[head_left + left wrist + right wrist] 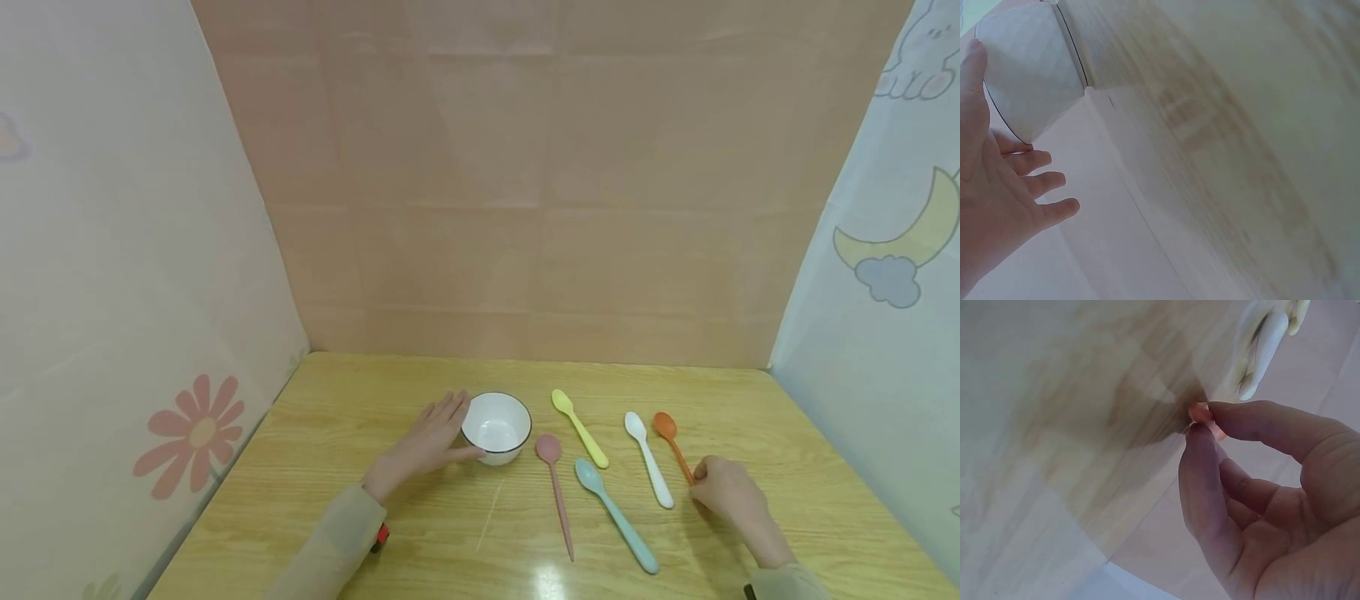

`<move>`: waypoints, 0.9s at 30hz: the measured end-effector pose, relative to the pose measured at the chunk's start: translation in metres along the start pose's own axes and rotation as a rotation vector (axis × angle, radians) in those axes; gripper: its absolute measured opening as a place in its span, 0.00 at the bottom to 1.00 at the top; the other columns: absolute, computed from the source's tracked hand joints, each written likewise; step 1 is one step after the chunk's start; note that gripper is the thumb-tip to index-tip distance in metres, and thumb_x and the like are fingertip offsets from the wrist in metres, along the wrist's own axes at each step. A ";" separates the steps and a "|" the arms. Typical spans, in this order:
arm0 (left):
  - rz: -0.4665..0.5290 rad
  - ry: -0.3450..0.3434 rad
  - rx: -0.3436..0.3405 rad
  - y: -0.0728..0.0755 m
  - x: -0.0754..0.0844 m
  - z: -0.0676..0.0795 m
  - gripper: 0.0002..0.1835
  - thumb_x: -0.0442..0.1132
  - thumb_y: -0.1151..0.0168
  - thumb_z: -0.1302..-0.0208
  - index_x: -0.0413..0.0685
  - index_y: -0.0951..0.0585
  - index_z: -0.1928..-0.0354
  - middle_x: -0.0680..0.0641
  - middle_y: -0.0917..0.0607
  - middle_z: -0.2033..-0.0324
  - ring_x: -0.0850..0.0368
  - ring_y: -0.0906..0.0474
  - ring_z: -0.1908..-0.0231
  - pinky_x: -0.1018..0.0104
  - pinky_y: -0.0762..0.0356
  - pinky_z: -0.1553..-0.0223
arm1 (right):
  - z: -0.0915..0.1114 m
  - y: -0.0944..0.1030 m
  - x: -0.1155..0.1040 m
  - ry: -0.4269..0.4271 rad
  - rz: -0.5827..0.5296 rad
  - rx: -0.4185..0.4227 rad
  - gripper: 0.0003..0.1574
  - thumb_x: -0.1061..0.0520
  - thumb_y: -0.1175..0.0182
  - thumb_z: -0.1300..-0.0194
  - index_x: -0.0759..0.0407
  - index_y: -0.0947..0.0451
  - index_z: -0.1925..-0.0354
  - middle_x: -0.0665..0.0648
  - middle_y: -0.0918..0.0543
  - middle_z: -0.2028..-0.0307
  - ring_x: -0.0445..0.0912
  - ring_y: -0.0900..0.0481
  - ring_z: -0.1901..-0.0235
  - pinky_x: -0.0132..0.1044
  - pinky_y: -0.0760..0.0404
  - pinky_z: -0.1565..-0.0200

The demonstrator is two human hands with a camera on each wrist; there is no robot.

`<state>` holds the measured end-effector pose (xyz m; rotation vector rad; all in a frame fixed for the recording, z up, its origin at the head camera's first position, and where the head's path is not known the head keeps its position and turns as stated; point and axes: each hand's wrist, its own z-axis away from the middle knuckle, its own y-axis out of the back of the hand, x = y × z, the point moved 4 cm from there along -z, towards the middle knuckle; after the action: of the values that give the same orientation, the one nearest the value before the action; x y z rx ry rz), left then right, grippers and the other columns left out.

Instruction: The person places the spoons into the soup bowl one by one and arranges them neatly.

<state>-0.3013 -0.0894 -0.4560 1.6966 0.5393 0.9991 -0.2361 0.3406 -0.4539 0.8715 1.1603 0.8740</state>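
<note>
My right hand (731, 493) pinches the handle end of an orange spoon (666, 426) between thumb and index finger. In the right wrist view only a short orange piece of the spoon (1200, 412) shows at the fingertips of the right hand (1260, 500). My left hand (429, 442) rests against the left side of a white bowl (496, 421) with a dark rim, thumb at its front, fingers spread and fairly straight. The left wrist view shows that hand (997, 181) with its thumb along the side of the upright bowl (1032, 65).
Between the bowl and the right hand lie a pink spoon (550, 450), a yellow spoon (581, 429), a light blue spoon (617, 517) and a white spoon (649, 458) on the wooden table (360, 379). A beige back wall (540, 250) and patterned side panels enclose the table.
</note>
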 end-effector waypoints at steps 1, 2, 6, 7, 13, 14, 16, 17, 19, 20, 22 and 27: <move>-0.001 0.000 0.001 0.000 0.000 0.000 0.52 0.65 0.40 0.36 0.34 0.46 0.24 0.35 0.45 0.23 0.33 0.50 0.24 0.34 0.47 0.27 | 0.000 0.000 0.000 -0.009 -0.001 -0.004 0.14 0.62 0.38 0.47 0.71 0.23 0.63 0.60 0.19 0.72 0.49 0.25 0.72 0.39 0.27 0.73; -0.003 -0.002 0.001 0.000 0.000 -0.001 0.52 0.65 0.40 0.36 0.34 0.46 0.24 0.35 0.45 0.23 0.33 0.50 0.24 0.34 0.47 0.27 | 0.000 0.001 0.001 -0.015 0.000 -0.005 0.14 0.62 0.38 0.47 0.71 0.23 0.62 0.61 0.19 0.71 0.49 0.25 0.71 0.39 0.27 0.73; -0.012 -0.005 0.003 -0.001 -0.001 -0.001 0.53 0.65 0.40 0.36 0.34 0.46 0.24 0.34 0.44 0.24 0.33 0.50 0.24 0.34 0.46 0.27 | 0.001 0.001 0.001 -0.028 0.000 -0.011 0.15 0.61 0.38 0.46 0.70 0.22 0.61 0.63 0.18 0.69 0.50 0.25 0.71 0.40 0.26 0.73; -0.015 -0.006 0.003 -0.001 -0.001 -0.001 0.53 0.65 0.40 0.36 0.34 0.46 0.24 0.34 0.44 0.24 0.33 0.50 0.24 0.34 0.46 0.27 | 0.001 0.002 0.001 -0.031 -0.001 -0.011 0.15 0.61 0.38 0.46 0.70 0.22 0.61 0.62 0.18 0.69 0.50 0.25 0.71 0.40 0.27 0.73; -0.012 -0.005 -0.002 -0.002 -0.002 -0.002 0.53 0.65 0.41 0.36 0.34 0.46 0.24 0.35 0.45 0.23 0.34 0.51 0.23 0.34 0.47 0.27 | 0.002 0.003 0.000 -0.041 -0.011 -0.006 0.12 0.61 0.38 0.45 0.69 0.21 0.63 0.59 0.19 0.72 0.48 0.26 0.72 0.37 0.28 0.74; -0.012 -0.005 -0.002 -0.002 -0.002 -0.002 0.53 0.65 0.41 0.36 0.34 0.46 0.24 0.35 0.45 0.23 0.34 0.50 0.23 0.34 0.47 0.27 | 0.002 0.003 0.000 -0.040 -0.010 -0.006 0.11 0.61 0.38 0.45 0.68 0.21 0.64 0.59 0.20 0.72 0.48 0.26 0.73 0.37 0.28 0.74; -0.013 -0.005 -0.003 -0.002 -0.002 -0.001 0.52 0.65 0.41 0.36 0.34 0.46 0.24 0.35 0.45 0.23 0.34 0.51 0.23 0.34 0.47 0.27 | 0.003 0.003 0.000 -0.043 -0.008 -0.008 0.10 0.61 0.38 0.45 0.68 0.21 0.64 0.59 0.20 0.72 0.49 0.26 0.73 0.37 0.28 0.74; -0.014 -0.006 -0.002 -0.002 -0.002 -0.001 0.52 0.65 0.41 0.36 0.34 0.46 0.24 0.35 0.45 0.23 0.34 0.51 0.23 0.34 0.47 0.27 | 0.003 0.003 0.001 -0.047 -0.006 -0.010 0.10 0.61 0.38 0.45 0.67 0.21 0.64 0.59 0.20 0.72 0.49 0.26 0.72 0.38 0.28 0.74; -0.014 -0.007 -0.001 -0.001 -0.001 -0.001 0.52 0.65 0.41 0.36 0.34 0.46 0.24 0.35 0.45 0.23 0.34 0.50 0.23 0.34 0.47 0.27 | 0.004 0.004 0.002 -0.046 0.002 -0.005 0.11 0.60 0.37 0.45 0.66 0.21 0.64 0.61 0.19 0.71 0.49 0.26 0.72 0.38 0.28 0.73; -0.012 -0.008 0.000 -0.001 -0.001 -0.001 0.52 0.64 0.40 0.36 0.34 0.46 0.24 0.35 0.45 0.24 0.34 0.50 0.24 0.34 0.47 0.27 | 0.004 0.004 0.002 -0.047 0.004 -0.001 0.11 0.60 0.38 0.46 0.66 0.21 0.64 0.61 0.19 0.71 0.49 0.26 0.72 0.39 0.28 0.74; -0.013 -0.012 0.006 0.000 0.000 0.000 0.52 0.64 0.40 0.36 0.34 0.46 0.24 0.35 0.44 0.24 0.33 0.50 0.24 0.34 0.47 0.27 | 0.005 0.006 0.003 -0.044 0.010 0.003 0.11 0.60 0.38 0.46 0.66 0.21 0.64 0.62 0.19 0.70 0.50 0.25 0.71 0.39 0.28 0.73; -0.040 -0.030 0.021 0.001 0.002 0.000 0.52 0.64 0.40 0.36 0.32 0.44 0.25 0.34 0.43 0.24 0.33 0.48 0.24 0.36 0.47 0.26 | 0.005 0.010 0.005 -0.032 0.029 0.028 0.13 0.59 0.38 0.47 0.65 0.20 0.63 0.65 0.17 0.67 0.51 0.22 0.69 0.43 0.25 0.73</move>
<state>-0.3005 -0.0883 -0.4539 1.7101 0.5638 0.9405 -0.2315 0.3487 -0.4457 0.9235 1.1368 0.8661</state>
